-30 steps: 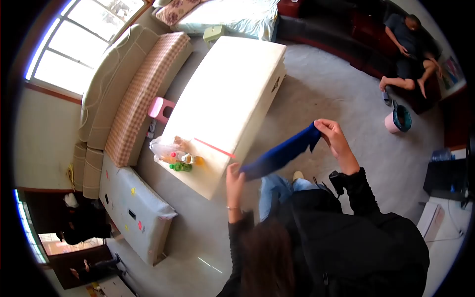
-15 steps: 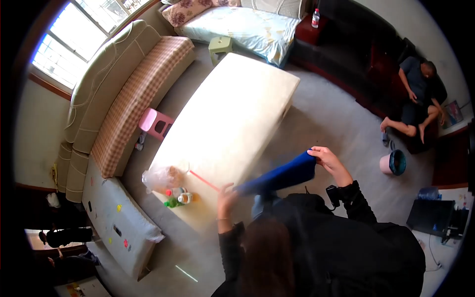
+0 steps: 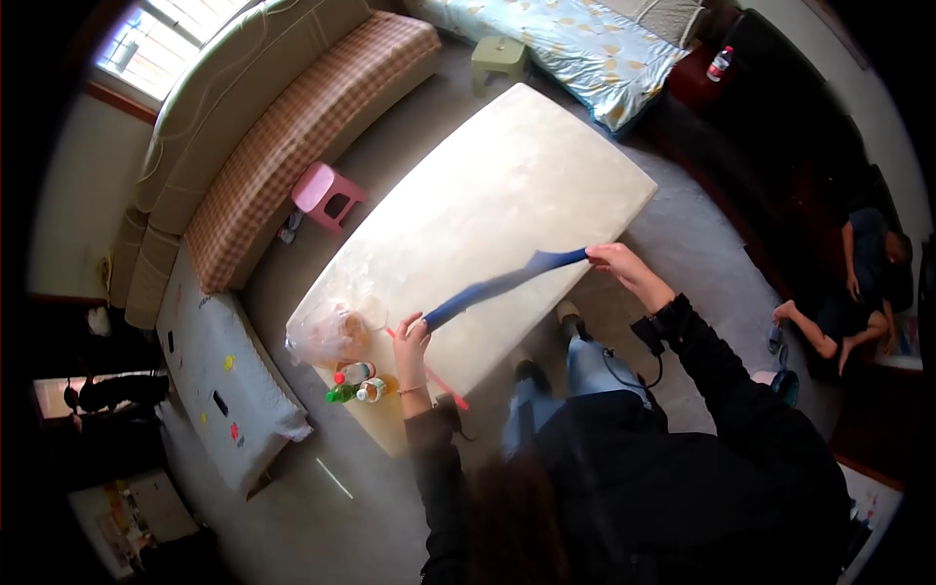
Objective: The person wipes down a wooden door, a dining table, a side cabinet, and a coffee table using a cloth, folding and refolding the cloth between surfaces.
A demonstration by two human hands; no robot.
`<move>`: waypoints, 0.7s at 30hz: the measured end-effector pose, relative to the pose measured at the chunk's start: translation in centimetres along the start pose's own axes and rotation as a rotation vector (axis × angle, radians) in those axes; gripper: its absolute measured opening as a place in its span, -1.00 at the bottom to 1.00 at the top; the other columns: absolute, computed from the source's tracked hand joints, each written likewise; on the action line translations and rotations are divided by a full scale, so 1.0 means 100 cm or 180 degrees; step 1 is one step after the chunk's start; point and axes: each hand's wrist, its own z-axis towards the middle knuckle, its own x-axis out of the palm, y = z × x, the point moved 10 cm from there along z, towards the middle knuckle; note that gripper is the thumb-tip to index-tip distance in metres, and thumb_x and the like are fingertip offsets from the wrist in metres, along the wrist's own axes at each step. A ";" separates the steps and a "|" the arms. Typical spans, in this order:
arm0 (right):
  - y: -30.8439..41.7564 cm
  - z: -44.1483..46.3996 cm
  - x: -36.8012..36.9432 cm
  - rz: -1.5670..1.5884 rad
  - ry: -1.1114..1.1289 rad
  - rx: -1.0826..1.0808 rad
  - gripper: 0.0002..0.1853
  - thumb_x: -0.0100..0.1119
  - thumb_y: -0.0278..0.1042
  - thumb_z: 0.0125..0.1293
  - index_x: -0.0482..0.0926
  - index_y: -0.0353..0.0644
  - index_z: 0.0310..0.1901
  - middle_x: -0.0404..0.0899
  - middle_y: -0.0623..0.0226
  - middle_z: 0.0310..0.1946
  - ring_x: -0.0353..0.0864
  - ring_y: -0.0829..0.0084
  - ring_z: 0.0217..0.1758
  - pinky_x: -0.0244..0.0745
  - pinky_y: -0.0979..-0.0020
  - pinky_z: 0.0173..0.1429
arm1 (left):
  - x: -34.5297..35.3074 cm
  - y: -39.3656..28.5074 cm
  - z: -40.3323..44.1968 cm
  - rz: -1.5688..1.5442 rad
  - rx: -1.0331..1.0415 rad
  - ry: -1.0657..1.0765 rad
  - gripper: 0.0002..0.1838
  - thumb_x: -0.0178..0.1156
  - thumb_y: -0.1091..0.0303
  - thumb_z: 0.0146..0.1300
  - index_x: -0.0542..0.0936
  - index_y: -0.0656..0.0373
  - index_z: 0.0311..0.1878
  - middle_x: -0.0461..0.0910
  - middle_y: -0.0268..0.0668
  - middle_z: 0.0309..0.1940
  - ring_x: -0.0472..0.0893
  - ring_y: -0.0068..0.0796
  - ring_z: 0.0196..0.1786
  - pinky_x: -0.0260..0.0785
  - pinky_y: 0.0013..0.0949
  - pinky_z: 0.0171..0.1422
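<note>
A blue cloth (image 3: 497, 283) is stretched between my two hands over the near part of the cream table (image 3: 487, 195). My left hand (image 3: 411, 343) pinches its left end, close to the bottles. The other end is gripped by the fingers of my right hand (image 3: 614, 263), near the table's right edge. A red strip (image 3: 447, 388) lies on the table below my left hand. Beside it are a green-capped bottle (image 3: 341, 393), a red-capped bottle (image 3: 357, 371), a white-capped bottle (image 3: 372, 389) and a clear plastic bag (image 3: 327, 333) with something inside.
A pink stool (image 3: 327, 195) stands between the table and a checked sofa (image 3: 292, 146). Past the far end is a green stool (image 3: 498, 58). A person (image 3: 868, 283) sits on the dark sofa at right, near a bin (image 3: 785, 386). Dark-clothed figures show at far left.
The cloth has moved over the table and now looks narrower, with both hands still on it. The view has shifted, and the seated person appears farther right.
</note>
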 end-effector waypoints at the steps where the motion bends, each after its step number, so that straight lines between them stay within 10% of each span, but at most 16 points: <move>1: 0.011 0.019 0.005 -0.0050 0.0049 0.0048 -0.79 0.21 -0.17 0.31 0.66 -0.11 -0.22 0.60 0.53 -0.32 0.52 0.64 -0.17 0.35 0.52 -0.05 | -0.007 -0.005 0.004 -0.0108 0.0039 -0.0166 -0.70 0.20 0.39 0.29 0.56 0.08 0.09 0.55 -0.41 -0.20 0.53 -0.64 -0.17 0.41 -0.55 -0.05; 11: -0.109 0.176 0.001 -0.0891 0.0625 0.0695 -0.73 0.18 -0.12 0.33 0.68 -0.13 -0.17 0.63 0.46 -0.25 0.53 0.59 -0.12 0.39 0.47 -0.01 | -0.032 0.183 0.062 0.0195 -0.0749 -0.0919 -0.64 0.30 0.53 0.19 0.50 0.24 0.06 0.58 -0.40 -0.41 0.49 -0.69 -0.45 0.35 -0.64 -0.37; 21: -0.275 0.139 -0.046 -0.1515 0.1224 0.2263 -0.79 0.10 -0.27 0.38 0.65 -0.20 -0.19 0.72 0.33 -0.34 0.71 0.54 -0.33 0.57 0.53 -0.34 | -0.043 0.376 -0.004 0.0332 -0.2507 -0.0762 -0.66 0.22 0.57 0.20 0.50 0.16 0.06 0.53 -0.41 -0.49 0.39 -0.67 -0.61 0.29 -0.52 -0.54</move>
